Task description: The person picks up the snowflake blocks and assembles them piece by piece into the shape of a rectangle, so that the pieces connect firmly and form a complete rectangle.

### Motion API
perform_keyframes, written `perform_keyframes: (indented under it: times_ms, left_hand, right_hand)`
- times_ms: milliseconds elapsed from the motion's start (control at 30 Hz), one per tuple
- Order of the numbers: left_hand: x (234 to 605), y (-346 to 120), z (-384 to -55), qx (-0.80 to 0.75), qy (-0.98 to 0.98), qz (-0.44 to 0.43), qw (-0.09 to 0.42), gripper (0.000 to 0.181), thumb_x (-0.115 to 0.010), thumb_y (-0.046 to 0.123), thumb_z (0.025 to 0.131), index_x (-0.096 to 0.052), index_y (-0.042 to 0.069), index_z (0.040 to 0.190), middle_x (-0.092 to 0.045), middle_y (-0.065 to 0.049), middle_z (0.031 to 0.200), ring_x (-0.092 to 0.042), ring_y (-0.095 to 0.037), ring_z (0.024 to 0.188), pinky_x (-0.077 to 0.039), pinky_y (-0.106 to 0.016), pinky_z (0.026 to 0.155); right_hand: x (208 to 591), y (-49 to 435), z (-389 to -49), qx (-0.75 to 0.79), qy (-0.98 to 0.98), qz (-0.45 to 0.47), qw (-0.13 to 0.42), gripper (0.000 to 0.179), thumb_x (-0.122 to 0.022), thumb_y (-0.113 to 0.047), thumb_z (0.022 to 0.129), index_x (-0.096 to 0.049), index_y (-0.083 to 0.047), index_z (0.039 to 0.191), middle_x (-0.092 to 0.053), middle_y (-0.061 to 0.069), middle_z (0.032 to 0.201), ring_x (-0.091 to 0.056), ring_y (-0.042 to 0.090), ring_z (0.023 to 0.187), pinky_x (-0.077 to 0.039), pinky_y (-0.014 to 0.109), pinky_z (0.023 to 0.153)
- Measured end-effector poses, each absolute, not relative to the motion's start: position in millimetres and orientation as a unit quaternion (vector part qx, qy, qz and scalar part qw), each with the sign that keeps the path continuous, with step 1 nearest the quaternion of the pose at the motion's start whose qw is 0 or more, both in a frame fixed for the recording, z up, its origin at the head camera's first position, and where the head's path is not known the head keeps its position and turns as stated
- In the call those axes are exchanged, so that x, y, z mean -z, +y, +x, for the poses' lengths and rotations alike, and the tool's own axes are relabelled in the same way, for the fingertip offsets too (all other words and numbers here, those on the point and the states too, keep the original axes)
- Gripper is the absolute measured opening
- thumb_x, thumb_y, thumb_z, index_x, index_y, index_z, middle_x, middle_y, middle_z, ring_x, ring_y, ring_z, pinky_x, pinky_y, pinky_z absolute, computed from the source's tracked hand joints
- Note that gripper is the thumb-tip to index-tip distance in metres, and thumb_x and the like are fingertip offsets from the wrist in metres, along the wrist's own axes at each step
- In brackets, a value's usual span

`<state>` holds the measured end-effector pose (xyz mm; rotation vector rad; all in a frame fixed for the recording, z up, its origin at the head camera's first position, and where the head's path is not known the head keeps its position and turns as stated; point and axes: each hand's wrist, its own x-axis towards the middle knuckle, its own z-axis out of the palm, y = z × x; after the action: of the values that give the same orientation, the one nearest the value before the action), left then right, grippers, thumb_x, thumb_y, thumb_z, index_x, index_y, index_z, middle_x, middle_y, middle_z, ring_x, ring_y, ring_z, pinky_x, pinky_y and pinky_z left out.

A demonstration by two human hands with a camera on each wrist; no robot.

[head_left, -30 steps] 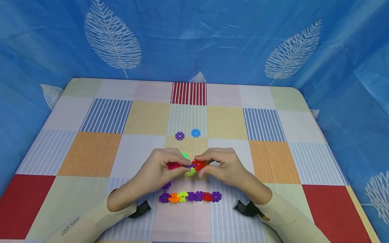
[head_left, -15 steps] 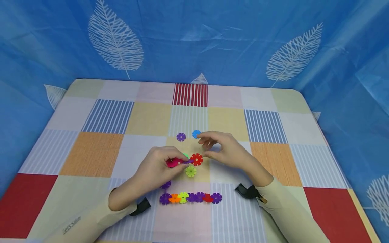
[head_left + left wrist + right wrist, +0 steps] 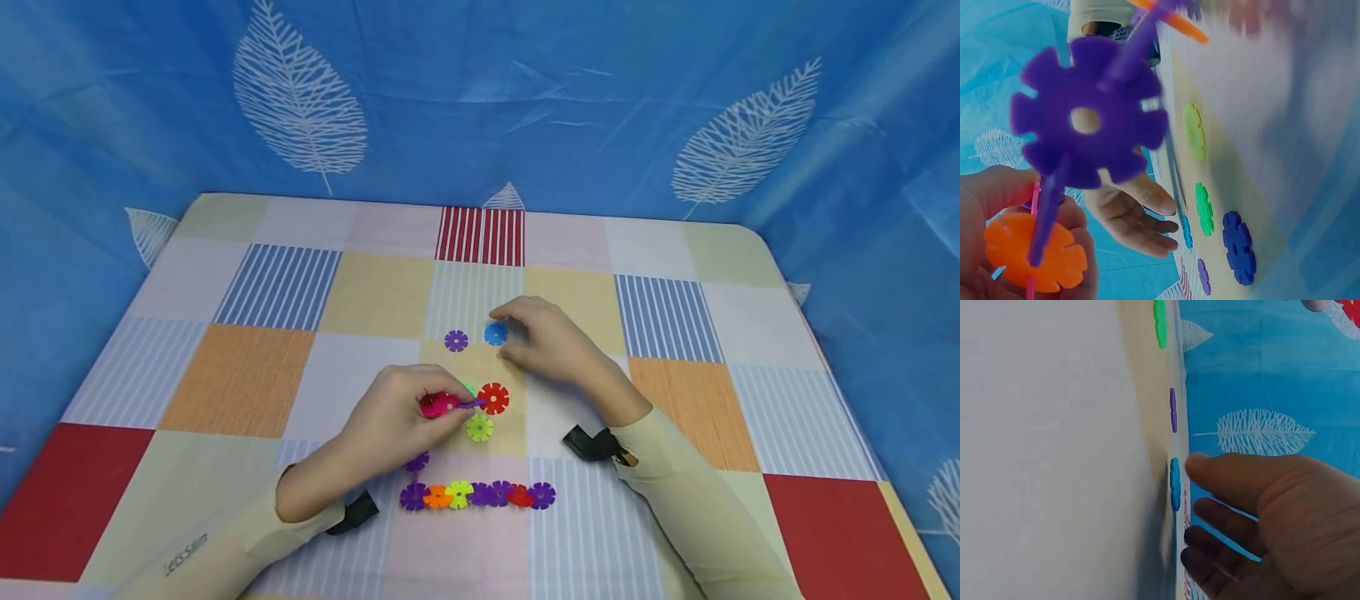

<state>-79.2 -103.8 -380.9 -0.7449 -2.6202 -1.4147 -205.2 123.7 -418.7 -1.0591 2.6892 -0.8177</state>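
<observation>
My left hand (image 3: 405, 408) pinches joined flower-shaped plastic discs between thumb and fingers. A pink disc (image 3: 438, 406) and the edge of a purple one show at its fingertips, with a red disc (image 3: 493, 398) at the end. In the left wrist view, a large purple disc (image 3: 1116, 128) and an orange disc (image 3: 1063, 259) are slotted together by that hand. My right hand (image 3: 551, 337) is over the far part of the table, thumb and fingers parted around a blue disc (image 3: 495, 334). Nothing is held in it; the right wrist view shows the blue disc (image 3: 1175, 484) just beyond the thumb tip.
A loose purple disc (image 3: 456, 341) lies left of the blue one. A yellow-green disc (image 3: 480, 428) lies below the red one, and a green disc (image 3: 469, 389) is partly hidden. Nearer me stretches a row of joined discs (image 3: 459, 495), with another purple disc (image 3: 417, 461) above its left end.
My right hand has let go of the red disc and moved away from me to the blue disc. My left hand still holds the joined discs in about the same place.
</observation>
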Motion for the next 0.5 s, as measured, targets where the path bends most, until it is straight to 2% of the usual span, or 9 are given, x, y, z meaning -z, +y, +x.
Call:
perform_keyframes:
  times_ms: [167, 333, 500]
  left_hand:
    - [380.6, -103.7, -79.4, 0.457, -0.854, -0.247, 0.039, 0.014, -0.083, 0.009, 0.077, -0.076, 0.015, 0.087, -0.07, 0.01, 0.087, -0.062, -0.001, 0.078, -0.053, -0.021, 0.066]
    - [380.2, -104.2, -79.3, 0.45, -0.856, -0.251, 0.032, 0.015, -0.083, 0.009, 0.077, -0.075, 0.016, 0.088, -0.07, 0.01, 0.087, -0.061, -0.002, 0.076, -0.052, -0.02, 0.064]
    - [380.2, -104.7, -78.9, 0.435, -0.86, -0.265, 0.012, 0.015, -0.081, 0.01, 0.08, -0.074, 0.016, 0.091, -0.07, 0.009, 0.092, -0.061, -0.003, 0.08, -0.052, -0.019, 0.064]
  right_hand:
    - [421.1, 119.0, -209.6, 0.239, 0.897, -0.363, 0.082, 0.042, -0.074, -0.016, 0.084, -0.064, -0.004, 0.123, -0.062, 0.009, 0.119, -0.052, 0.025, 0.113, -0.042, 0.039, 0.099]
    - [421.0, 114.6, -208.6, 0.219, 0.903, -0.358, 0.088, 0.03, -0.072, -0.013, 0.082, -0.069, -0.004, 0.11, -0.062, 0.006, 0.105, -0.054, 0.02, 0.096, -0.047, 0.034, 0.086]
    - [421.5, 115.3, -203.9, 0.193, 0.915, -0.344, 0.087, 0.028, -0.069, -0.016, 0.075, -0.067, -0.007, 0.102, -0.057, 0.001, 0.095, -0.052, 0.016, 0.081, -0.048, 0.029, 0.071]
